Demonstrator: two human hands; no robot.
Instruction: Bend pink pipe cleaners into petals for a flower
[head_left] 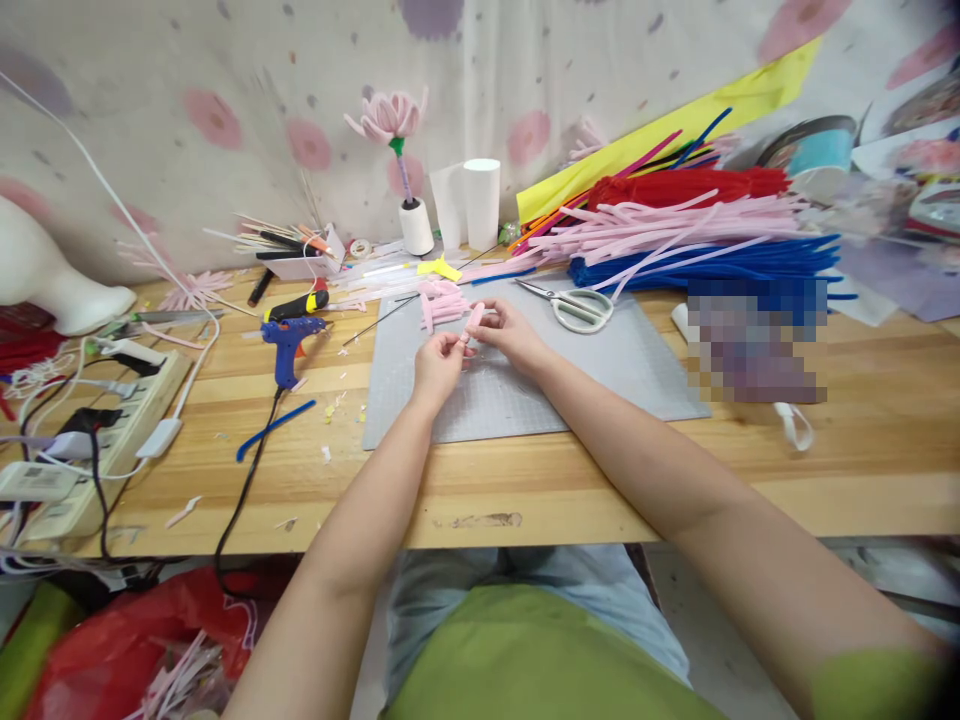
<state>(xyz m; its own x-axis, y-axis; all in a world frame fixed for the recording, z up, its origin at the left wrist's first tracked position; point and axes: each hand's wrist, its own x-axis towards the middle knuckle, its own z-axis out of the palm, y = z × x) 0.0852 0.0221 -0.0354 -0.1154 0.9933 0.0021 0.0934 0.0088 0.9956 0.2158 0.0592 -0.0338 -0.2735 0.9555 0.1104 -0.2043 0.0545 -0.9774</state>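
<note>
You can read no text, brand or number around your fingers (449, 343). Well to their left and closer to you, a white adapter (21, 490) carries a small label (52, 480), its print too blurred.

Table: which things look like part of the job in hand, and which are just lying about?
Likely in the job: held pink piece, pink pile, mat, pink stems; perhaps scissors, glue gun.

Seemingly just lying about: blue stem left of the mat, red stems, white form.
</note>
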